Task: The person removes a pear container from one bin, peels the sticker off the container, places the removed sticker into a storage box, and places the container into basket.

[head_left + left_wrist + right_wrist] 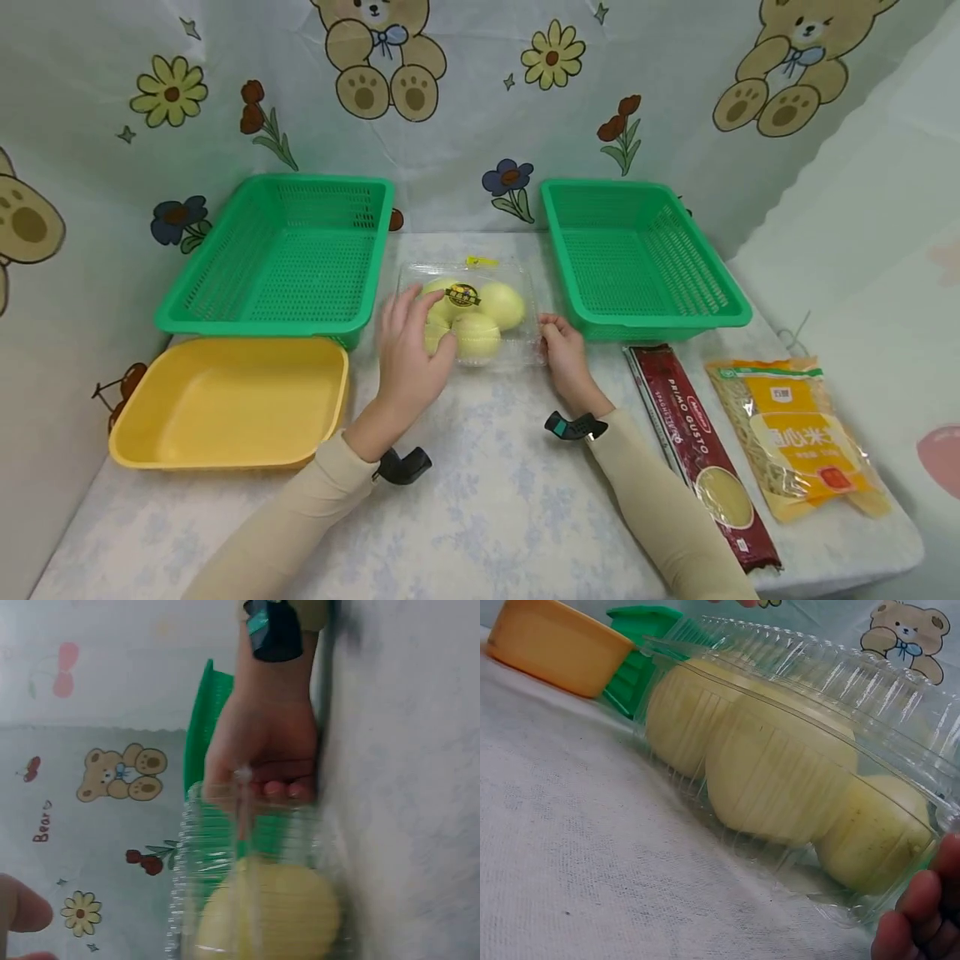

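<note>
A clear plastic clamshell box [517,346] [780,862] with several pale yellow-green round fruits [501,305] [277,911] [769,769] lies at the middle of the table, a dark and gold label [462,295] on its lid. My left hand [412,354] [22,911] is over the box's left side, fingers spread and loosely bent; whether the fingertips touch the lid is unclear. At the box's right edge, my right hand [568,360] [266,746] [926,907] pinches the rim between thumb and curled fingers.
Green baskets stand behind left [273,328] and behind right [660,320]. A yellow basin [225,408] is at the left. Right of my right forearm lie a dark red spaghetti pack [693,442] and a yellow-orange noodle bag [802,442]. A small yellow piece [482,261] is at the box's back edge.
</note>
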`<state>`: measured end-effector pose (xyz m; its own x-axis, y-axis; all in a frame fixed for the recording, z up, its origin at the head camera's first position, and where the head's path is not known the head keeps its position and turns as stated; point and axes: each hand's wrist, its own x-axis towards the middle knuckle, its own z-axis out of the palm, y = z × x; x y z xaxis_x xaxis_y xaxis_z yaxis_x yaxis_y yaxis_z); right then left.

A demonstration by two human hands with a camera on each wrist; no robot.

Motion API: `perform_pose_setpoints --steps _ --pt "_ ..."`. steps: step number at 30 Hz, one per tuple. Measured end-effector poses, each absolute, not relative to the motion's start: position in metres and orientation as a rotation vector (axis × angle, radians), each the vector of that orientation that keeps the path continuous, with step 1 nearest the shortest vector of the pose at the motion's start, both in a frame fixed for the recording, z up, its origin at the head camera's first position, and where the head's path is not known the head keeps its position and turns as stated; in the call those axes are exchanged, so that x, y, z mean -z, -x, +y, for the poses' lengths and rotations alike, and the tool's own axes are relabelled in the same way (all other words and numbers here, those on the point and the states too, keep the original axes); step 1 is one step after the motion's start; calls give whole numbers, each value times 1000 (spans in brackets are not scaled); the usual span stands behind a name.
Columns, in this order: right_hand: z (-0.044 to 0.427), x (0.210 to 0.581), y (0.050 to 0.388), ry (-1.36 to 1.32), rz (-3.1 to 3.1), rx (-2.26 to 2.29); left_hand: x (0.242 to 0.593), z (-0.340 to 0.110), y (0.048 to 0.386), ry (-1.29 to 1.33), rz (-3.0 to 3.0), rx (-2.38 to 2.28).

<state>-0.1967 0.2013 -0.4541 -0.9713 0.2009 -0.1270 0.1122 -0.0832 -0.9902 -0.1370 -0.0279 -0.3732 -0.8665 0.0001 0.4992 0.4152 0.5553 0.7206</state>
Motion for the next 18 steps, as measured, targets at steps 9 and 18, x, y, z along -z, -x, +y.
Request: perform_pose_setpoints --steps 9,18 --pt "194 461 193 296 -1885 -2343 297 -24 204 404 -3080 656" --pt "197 456 197 296 -1977 -2253 289 -20 284 722 -3567 288"
